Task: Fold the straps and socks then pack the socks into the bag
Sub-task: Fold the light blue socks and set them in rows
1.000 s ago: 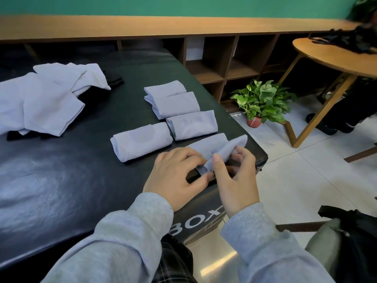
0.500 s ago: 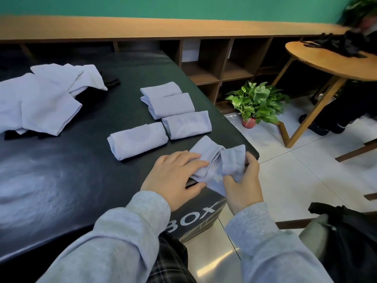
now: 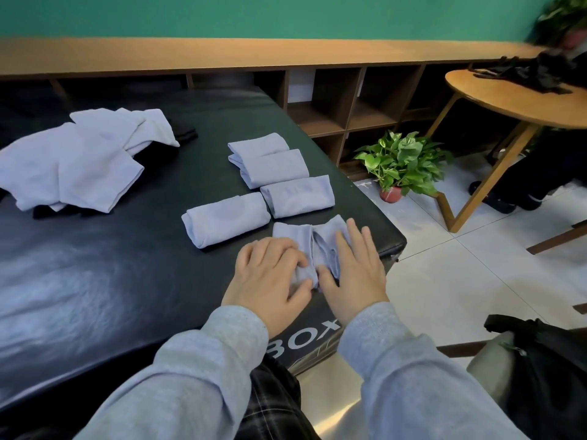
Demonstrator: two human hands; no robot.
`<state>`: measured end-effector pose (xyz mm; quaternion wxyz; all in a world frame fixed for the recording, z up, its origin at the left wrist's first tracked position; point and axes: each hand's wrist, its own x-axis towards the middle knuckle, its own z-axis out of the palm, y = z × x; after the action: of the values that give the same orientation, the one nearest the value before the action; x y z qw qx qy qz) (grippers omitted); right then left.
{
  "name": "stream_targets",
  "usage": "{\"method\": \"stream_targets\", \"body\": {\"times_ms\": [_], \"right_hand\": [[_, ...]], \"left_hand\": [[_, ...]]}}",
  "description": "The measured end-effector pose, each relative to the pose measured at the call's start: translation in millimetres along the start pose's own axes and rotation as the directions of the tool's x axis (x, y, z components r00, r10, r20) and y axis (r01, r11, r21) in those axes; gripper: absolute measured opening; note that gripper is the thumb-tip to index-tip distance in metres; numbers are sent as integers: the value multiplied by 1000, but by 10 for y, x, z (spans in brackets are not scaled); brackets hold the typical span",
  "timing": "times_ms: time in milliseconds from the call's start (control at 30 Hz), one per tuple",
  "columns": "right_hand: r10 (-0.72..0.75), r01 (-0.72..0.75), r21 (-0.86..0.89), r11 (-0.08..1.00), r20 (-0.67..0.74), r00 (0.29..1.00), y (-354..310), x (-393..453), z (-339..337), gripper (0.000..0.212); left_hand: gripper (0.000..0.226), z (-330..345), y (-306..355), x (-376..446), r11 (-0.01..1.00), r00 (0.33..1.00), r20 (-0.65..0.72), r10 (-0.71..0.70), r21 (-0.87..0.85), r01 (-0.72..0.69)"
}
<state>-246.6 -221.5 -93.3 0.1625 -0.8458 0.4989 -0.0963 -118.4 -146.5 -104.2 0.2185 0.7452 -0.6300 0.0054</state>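
Lilac sock [image 3: 313,246] is down flat on the black bench [image 3: 127,281] now, no longer lifted; left hand [image 3: 270,277] pinches its near edge, right hand [image 3: 355,271] presses with straight fingers.

Ahead of you runs a green wall [image 3: 286,14], and under it a long wooden ledge [image 3: 254,55] tops a row of open cubby shelves [image 3: 359,103]. To your right, the floor [image 3: 460,274] is pale glossy tile with thin grout lines. A potted plant [image 3: 401,163] in a small reddish pot stands on it, near the shelves. Beside the plant you see a round wooden table [image 3: 521,100] on slanted legs, with dark cloth heaped on top.
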Motion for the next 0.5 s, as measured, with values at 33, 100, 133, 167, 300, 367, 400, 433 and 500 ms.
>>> {"method": "stream_targets", "body": {"times_ms": [33,100,133,167,300,367,400,433,500], "right_hand": [[-58,58,-5,998,28,998,5,18,12,60],[-133,134,-6,991,91,987,16,44,30,53],[-147,149,-8,989,108,983,27,60,32,50],[-150,152,-11,988,113,982,38,80,31,48],[-103,106,-26,994,94,990,33,139,14,46],[-60,63,-31,998,84,995,1,168,15,48],[-30,32,-29,999,79,996,-19,186,13,49],[5,-3,-28,1000,74,997,-35,198,7,51],[66,-64,-30,998,60,996,-61,220,-9,55]], "left_hand": [[39,1,-6,8,1000,1000,9,19,-5,-19],[51,-5,-12,33,997,991,110,72,32,-76],[58,-1,-22,48,994,983,159,93,48,-101],[61,-2,-27,68,992,973,208,97,58,-111],[62,0,-4,149,997,962,272,27,69,-47],[60,20,-3,145,995,966,257,1,94,-26],[60,25,-3,137,994,969,249,-6,110,-22],[60,32,-1,130,992,970,241,-13,122,-17],[61,38,6,123,991,973,230,-37,130,7]]}}
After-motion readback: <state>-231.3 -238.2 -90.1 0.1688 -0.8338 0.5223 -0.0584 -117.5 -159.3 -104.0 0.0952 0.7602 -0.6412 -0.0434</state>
